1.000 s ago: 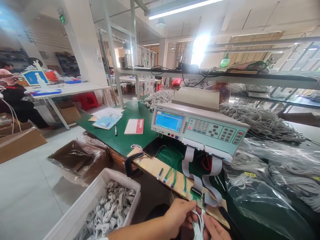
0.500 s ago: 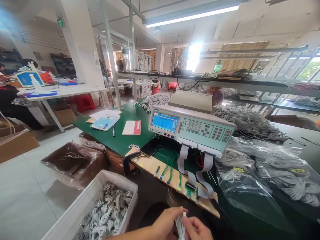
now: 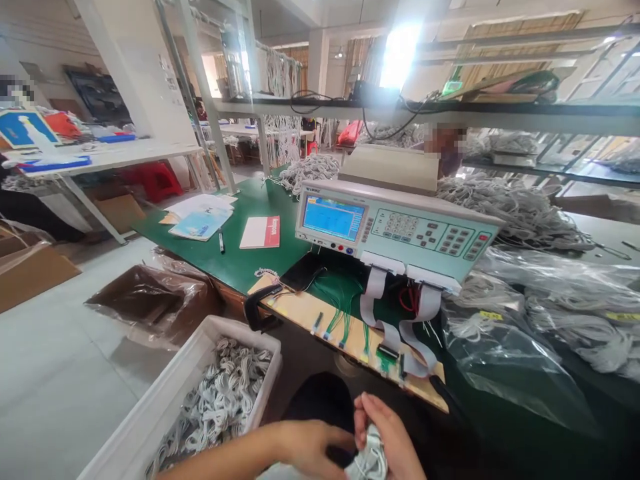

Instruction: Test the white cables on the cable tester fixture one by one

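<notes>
White cable bundle in the right hand, its lower end out of frame

At the bottom edge, the right hand (image 3: 395,437) holds the white cable bundle (image 3: 371,457), fingers curled round it; the fingertips and the bundle's underside are hidden. The left hand (image 3: 313,447) is just beside it, thumb and fingers apart, but its fingertips run into shadow and the picture's edge, so I cannot tell whether it grips or touches the cable. Behind the hands sits a dark rounded shape (image 3: 320,403), too dim to name.

To the left, a white bin (image 3: 165,387) is heaped with coiled cables (image 3: 225,393); its near corner is cut off and the left forearm covers part of it.

Beyond the hands, a wooden board (image 3: 300,311) lies along the table edge, carrying green wires (image 3: 345,323) and small connectors too small to read. Grey ribbon cables (image 3: 367,303) climb from it to a bench instrument (image 3: 395,230), whose screen text is illegible. Clear plastic bags (image 3: 510,380) on the right blur the cables inside.

Farther back on the green table (image 3: 260,193) lie a pen (image 3: 221,241) and a red-and-white booklet (image 3: 260,233). A person (image 3: 450,163) is mostly hidden behind the instrument. Above, a shelf (image 3: 330,120) crosses the view, and bright glare washes out the window.
</notes>
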Demonstrator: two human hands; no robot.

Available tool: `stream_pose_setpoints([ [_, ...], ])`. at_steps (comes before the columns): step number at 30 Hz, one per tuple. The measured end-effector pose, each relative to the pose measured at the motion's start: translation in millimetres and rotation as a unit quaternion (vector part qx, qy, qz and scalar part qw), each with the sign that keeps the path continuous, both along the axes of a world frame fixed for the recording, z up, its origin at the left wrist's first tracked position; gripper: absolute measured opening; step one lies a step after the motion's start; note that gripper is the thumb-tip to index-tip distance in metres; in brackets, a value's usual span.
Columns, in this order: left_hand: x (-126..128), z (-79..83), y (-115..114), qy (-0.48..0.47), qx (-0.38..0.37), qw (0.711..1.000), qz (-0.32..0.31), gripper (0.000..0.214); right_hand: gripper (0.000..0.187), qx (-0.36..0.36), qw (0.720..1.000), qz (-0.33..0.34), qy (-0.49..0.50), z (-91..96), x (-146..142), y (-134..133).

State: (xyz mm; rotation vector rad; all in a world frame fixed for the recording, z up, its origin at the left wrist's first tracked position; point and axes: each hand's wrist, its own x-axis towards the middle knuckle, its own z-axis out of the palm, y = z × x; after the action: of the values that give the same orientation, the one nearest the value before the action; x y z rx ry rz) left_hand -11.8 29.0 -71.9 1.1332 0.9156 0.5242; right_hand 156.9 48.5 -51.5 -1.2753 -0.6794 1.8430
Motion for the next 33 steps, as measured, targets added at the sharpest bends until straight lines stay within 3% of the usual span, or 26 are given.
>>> stream_pose_setpoints([
  [2,26,16.0,3,-0.059,-0.061,0.996,-0.040,0.036,0.022,0.016,0.997,-0.073,0.020,10.3,-1,3],
  [5,53,31.7,8,-0.126,-0.137,0.982,0.003,0.036,0.021,0.086,0.982,-0.153,-0.069,20.6,13,2],
  [7,61,34.9,10,-0.138,-0.161,0.976,0.056,0.038,0.022,0.149,0.963,-0.142,-0.176,22.9,26,-5],
  [10,68,33.7,9,-0.143,-0.140,0.974,0.103,0.038,0.025,0.221,0.928,-0.088,-0.287,22.9,39,-22],
  [16,85,29.7,1,-0.144,0.022,0.979,0.146,0.045,0.029,0.330,0.838,-0.035,-0.434,22.3,44,-36],
  [20,89,32.8,-2,-0.169,-0.052,0.970,0.167,0.057,0.028,0.379,0.767,-0.027,-0.517,23.4,49,-39],
  [23,91,39.3,-1,-0.189,-0.141,0.957,0.168,0.049,0.031,0.420,0.735,-0.026,-0.532,26.1,49,-44],
  [25,92,42.6,0,-0.186,-0.177,0.951,0.171,0.042,0.027,0.440,0.739,-0.003,-0.510,28.1,48,-47],
  [27,94,42.7,4,-0.171,-0.202,0.952,0.152,0.040,0.020,0.434,0.763,0.015,-0.478,29.2,47,-48],
  [33,93,27.4,21,-0.119,-0.170,0.973,0.101,0.032,0.022,0.292,0.887,-0.058,-0.354,30.5,48,-37],
])
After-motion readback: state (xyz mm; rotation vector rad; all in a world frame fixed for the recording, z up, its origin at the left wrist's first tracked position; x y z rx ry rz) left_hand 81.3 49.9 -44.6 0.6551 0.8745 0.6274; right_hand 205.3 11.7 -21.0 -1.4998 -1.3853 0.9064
